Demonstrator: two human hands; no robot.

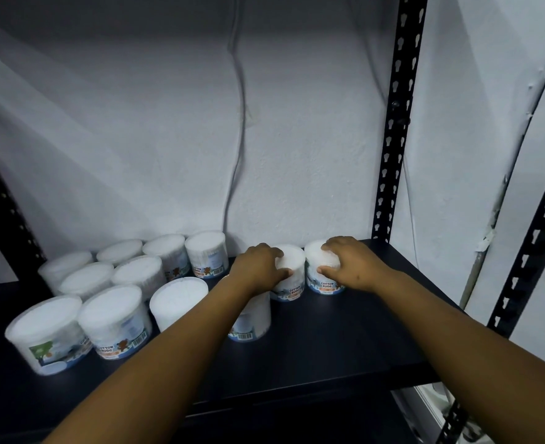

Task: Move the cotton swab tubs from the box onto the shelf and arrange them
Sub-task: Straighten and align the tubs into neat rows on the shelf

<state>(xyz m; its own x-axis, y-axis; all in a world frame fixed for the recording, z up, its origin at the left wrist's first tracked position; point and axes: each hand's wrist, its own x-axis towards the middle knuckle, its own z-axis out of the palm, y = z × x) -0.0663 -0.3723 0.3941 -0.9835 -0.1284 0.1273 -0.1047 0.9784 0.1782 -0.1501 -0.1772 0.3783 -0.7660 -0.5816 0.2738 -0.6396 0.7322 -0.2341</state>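
Note:
Several clear round cotton swab tubs stand on the dark shelf (328,344), most in rows at the left, such as the front one (45,331). My left hand (258,267) grips the top of a tub (292,283) near the back wall. Right beside it, my right hand (351,264) grips another tub (320,277). Both tubs stand upright on the shelf, labels reading "Cotton Buds". One more tub (251,322) stands partly hidden under my left forearm. The box is out of view.
A white wall with a hanging cable (237,139) backs the shelf. A black perforated upright (396,123) stands at the back right corner, another (533,245) at the front right. Bare shelf surface lies in front of and right of my hands.

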